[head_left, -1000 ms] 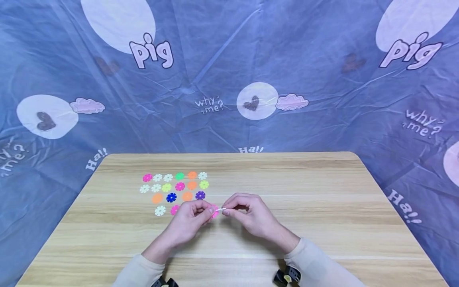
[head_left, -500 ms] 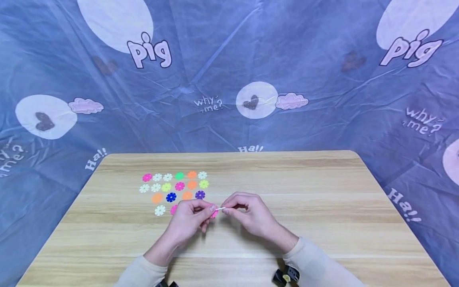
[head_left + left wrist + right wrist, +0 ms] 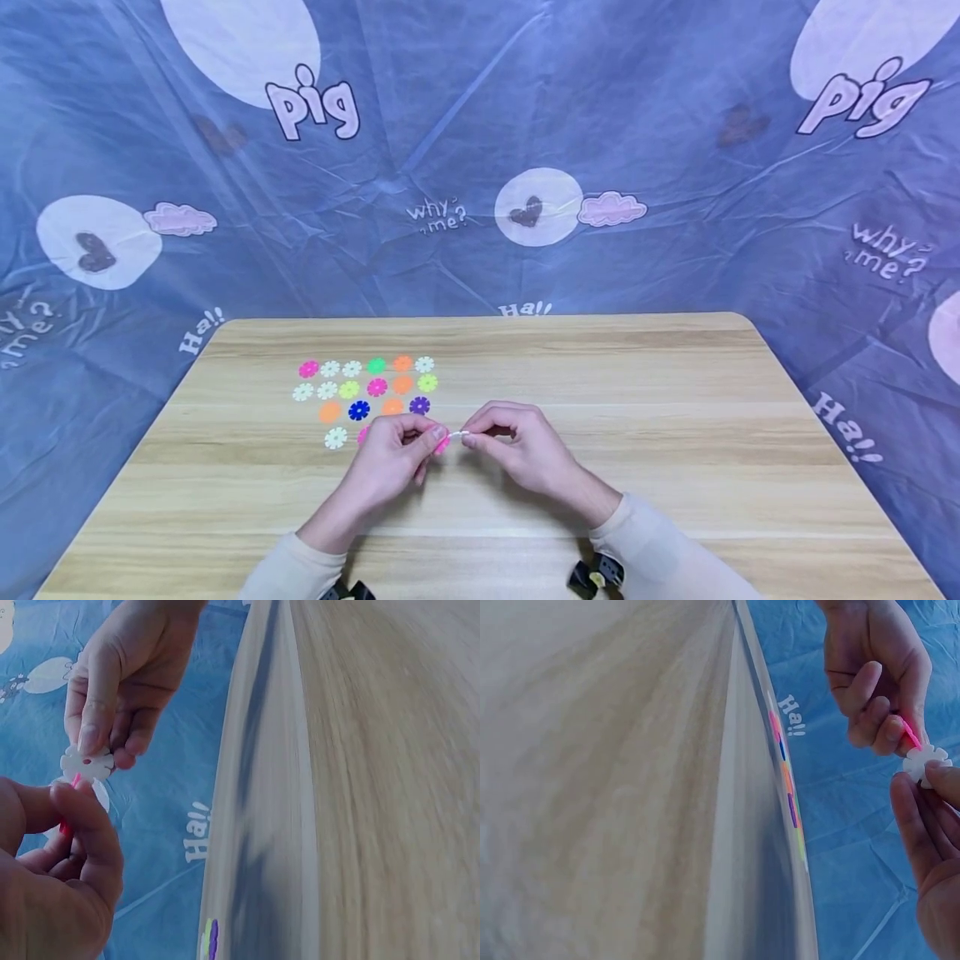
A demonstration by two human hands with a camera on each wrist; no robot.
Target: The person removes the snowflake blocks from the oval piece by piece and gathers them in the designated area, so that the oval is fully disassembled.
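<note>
My left hand (image 3: 393, 457) pinches a pink notched snowflake disc (image 3: 441, 447) between thumb and fingers. A white snowflake disc (image 3: 458, 434) is pinched at its edge by my right hand (image 3: 523, 446). The two discs meet edge to edge above the table, at an angle to each other. In the right wrist view the pink disc (image 3: 911, 733) appears edge-on against the flat face of the white disc (image 3: 921, 760). The left wrist view has the white disc (image 3: 86, 765) with a small centre hole. Whether the notches are fully interlocked I cannot tell.
Rows of coloured snowflake discs lie on the wooden table (image 3: 675, 400), left of centre. Among them are a blue disc (image 3: 359, 410), a green disc (image 3: 376, 365) and a purple disc (image 3: 420, 405). My left hand partly covers the nearest row. A blue printed cloth (image 3: 450, 275) hangs behind.
Both hands have shifted very slightly left with the discs. The pink disc has turned and dropped a little under my left thumb, and the white disc sits closer against it.
</note>
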